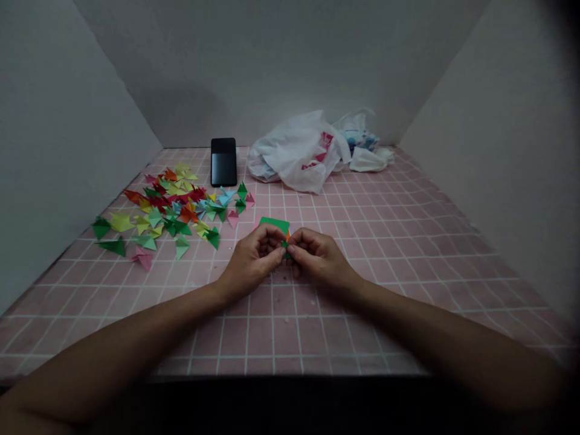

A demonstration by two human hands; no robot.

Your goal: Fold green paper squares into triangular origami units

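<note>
Between the fingertips of my left hand [254, 255] and my right hand [321, 258] is a small folded piece of green paper [286, 246], mostly hidden by the fingers. Both hands are closed in a pinch on it, meeting above the middle of the table. Just beyond my left hand lies a stack of square paper sheets [274, 225], with a green sheet on top and a bit of orange at its right edge. Folded paper pieces [182, 208] in green, yellow, red, pink and light blue lie scattered to the left.
A black phone [223, 162] lies at the back, beyond the folded pieces. White plastic bags [299, 151] with red print sit against the back wall, and a blue-patterned packet [362, 140] is beside them. A pink checked cloth [408, 241] covers the table, with walls on three sides.
</note>
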